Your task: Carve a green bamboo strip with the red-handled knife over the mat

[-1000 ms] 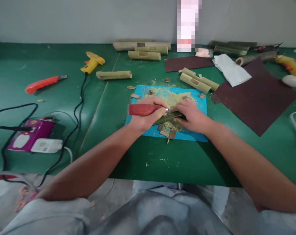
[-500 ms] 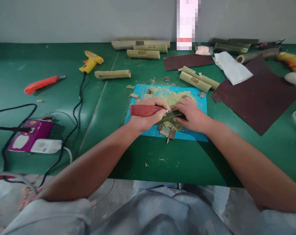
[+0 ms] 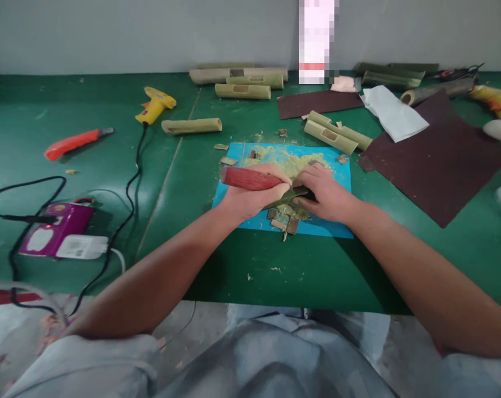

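Observation:
My left hand [image 3: 250, 200] is closed round a carving knife with a thick red wooden handle [image 3: 250, 179]. Its tip is hidden by my fingers, right at a dark green bamboo tube [image 3: 291, 195]. From the other side my right hand [image 3: 323, 190] grips the tube, its thumb in front and its fingers over the top. Under both hands lies a blue sheet [image 3: 342, 224] strewn with pale shavings [image 3: 294, 160]. Small cut bamboo chips [image 3: 292, 225] are heaped just in front of the tube.
Cut bamboo tubes [image 3: 331, 137] lie behind the sheet, others [image 3: 243, 92] along the wall. To the left are a yellow glue gun [image 3: 156, 106], a red-handled cutter [image 3: 73, 145] and a purple power strip [image 3: 53, 232] with cables. Brown sheets [image 3: 437, 182] and white paper [image 3: 393, 114] lie right.
The knife's tail end has risen slightly and its handle has shifted a little to the right with my left hand. My right hand stays on the bamboo tube.

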